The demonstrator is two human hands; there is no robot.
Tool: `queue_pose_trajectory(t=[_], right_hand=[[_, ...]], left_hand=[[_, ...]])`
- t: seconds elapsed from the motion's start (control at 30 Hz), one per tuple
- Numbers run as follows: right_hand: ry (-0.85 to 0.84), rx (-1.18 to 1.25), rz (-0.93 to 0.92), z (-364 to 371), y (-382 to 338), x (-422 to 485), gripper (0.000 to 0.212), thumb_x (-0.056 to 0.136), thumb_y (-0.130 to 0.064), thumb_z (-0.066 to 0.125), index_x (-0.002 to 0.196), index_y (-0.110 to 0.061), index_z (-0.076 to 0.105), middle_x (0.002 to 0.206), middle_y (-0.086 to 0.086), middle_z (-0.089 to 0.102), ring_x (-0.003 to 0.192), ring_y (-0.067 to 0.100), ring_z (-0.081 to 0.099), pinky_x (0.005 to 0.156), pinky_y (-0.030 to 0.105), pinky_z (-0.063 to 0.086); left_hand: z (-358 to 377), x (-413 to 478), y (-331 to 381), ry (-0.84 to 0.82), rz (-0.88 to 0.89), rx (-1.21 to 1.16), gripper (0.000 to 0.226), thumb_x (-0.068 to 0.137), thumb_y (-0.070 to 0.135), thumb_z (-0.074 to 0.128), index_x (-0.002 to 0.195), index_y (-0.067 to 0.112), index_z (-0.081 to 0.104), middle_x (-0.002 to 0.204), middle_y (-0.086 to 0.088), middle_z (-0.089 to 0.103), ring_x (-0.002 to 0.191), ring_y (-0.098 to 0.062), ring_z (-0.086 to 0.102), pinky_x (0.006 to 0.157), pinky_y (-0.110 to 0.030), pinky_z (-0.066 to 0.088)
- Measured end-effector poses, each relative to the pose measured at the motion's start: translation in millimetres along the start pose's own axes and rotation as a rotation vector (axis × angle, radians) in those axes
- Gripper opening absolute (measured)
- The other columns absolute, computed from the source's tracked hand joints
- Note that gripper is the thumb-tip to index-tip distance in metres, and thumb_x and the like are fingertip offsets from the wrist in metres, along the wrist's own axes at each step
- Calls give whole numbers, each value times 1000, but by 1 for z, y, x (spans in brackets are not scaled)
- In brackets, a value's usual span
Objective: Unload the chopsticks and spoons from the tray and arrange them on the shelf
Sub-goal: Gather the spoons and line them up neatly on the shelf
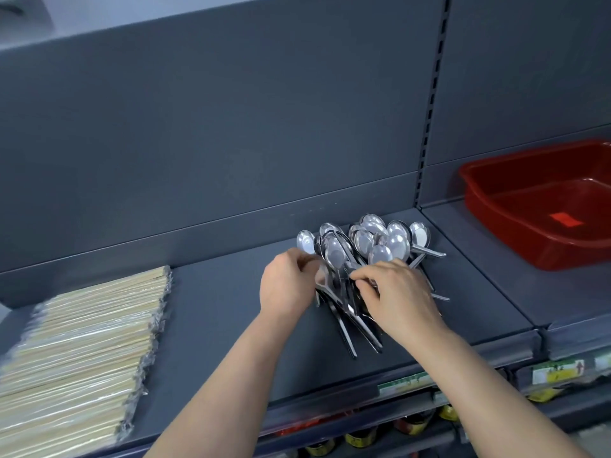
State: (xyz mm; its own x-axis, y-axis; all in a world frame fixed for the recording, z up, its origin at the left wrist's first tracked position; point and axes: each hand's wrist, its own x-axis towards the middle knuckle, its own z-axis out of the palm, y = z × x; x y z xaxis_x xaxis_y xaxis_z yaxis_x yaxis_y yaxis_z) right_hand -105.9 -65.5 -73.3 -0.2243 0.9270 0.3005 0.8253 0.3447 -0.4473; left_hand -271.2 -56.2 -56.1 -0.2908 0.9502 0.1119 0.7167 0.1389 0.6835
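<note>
A pile of shiny steel spoons (373, 241) lies on the dark grey shelf (231, 312), bowls pointing toward the back panel, handles toward me. My left hand (287, 285) grips the handles on the pile's left side. My right hand (400, 295) pinches spoon handles on the right side, covering part of the pile. Wrapped packs of pale wooden chopsticks (82, 352) lie in rows at the shelf's left end. The red plastic tray (479, 190) sits on the neighbouring shelf section at the right, and nothing shows inside it but a red label.
A slotted upright post (429, 104) divides the two shelf sections. Price labels (555, 373) run along the front edge. Jars with yellow labels (360, 438) stand on the lower shelf below.
</note>
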Motion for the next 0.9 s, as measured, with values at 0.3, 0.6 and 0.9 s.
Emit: queue_pose_trajectory(t=[0.3, 0.6, 0.9], right_hand=[[-239, 608, 317, -2, -11, 17, 22, 99, -15, 40, 86, -22, 57, 78, -3, 69, 64, 12, 65, 65, 31, 50], [-93, 473, 522, -22, 36, 9, 23, 90, -7, 37, 86, -21, 55, 85, -10, 66, 76, 26, 64, 66, 31, 49], [-64, 467, 582, -23, 53, 0, 30, 93, -8, 35, 99, -24, 60, 92, -9, 65, 80, 21, 66, 68, 31, 52]], left_hand=[[2, 15, 26, -101, -19, -474, 14, 93, 21, 61, 80, 15, 64, 57, 5, 54, 50, -12, 52, 58, -32, 52], [37, 15, 27, -149, -27, 255, 33, 85, 44, 55, 81, 12, 64, 73, -4, 67, 76, -29, 63, 58, -27, 44], [68, 21, 52, -113, 222, 365, 25, 91, 39, 53, 101, 17, 61, 99, -1, 65, 94, -26, 63, 72, -32, 48]])
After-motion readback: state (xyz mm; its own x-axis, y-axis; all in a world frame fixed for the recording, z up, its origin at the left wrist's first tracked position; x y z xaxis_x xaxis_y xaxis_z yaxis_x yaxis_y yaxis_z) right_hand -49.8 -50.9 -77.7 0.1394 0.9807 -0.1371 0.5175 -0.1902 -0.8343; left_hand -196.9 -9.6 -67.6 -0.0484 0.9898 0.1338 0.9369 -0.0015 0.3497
